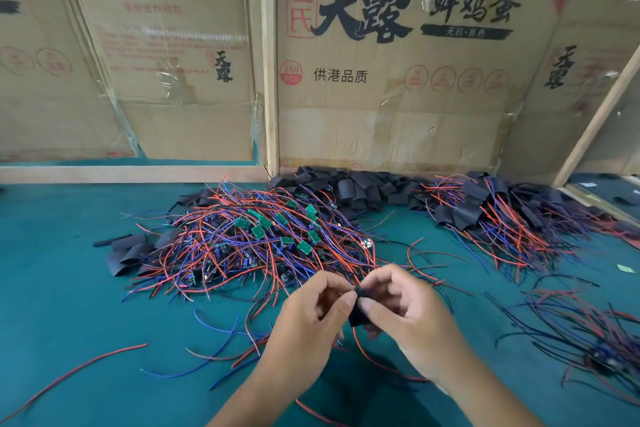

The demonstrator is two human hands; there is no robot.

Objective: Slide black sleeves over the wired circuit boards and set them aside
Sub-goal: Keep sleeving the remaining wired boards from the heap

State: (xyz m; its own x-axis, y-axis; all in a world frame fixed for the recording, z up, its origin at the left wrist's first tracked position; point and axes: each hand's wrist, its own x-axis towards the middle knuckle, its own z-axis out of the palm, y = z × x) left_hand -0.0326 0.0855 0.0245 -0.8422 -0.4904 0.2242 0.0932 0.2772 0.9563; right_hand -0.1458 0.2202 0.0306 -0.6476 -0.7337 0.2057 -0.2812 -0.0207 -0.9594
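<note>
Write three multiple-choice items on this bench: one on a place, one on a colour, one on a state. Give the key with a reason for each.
1. Where does the heap of loose black sleeves lie?
A. against the cardboard wall
B. at the near table edge
C. in a tray

2. What colour are the bare circuit boards in the wire pile?
A. green
B. white
C. yellow

3. What are the hands doing?
A. both rest flat on the mat
B. both pinch one black sleeve
C. one holds scissors

Key: 1 A, the heap sits at the foot of the cardboard. 2 A, green boards show among the wires. 3 B, left hand and right hand meet on the held sleeve.
</note>
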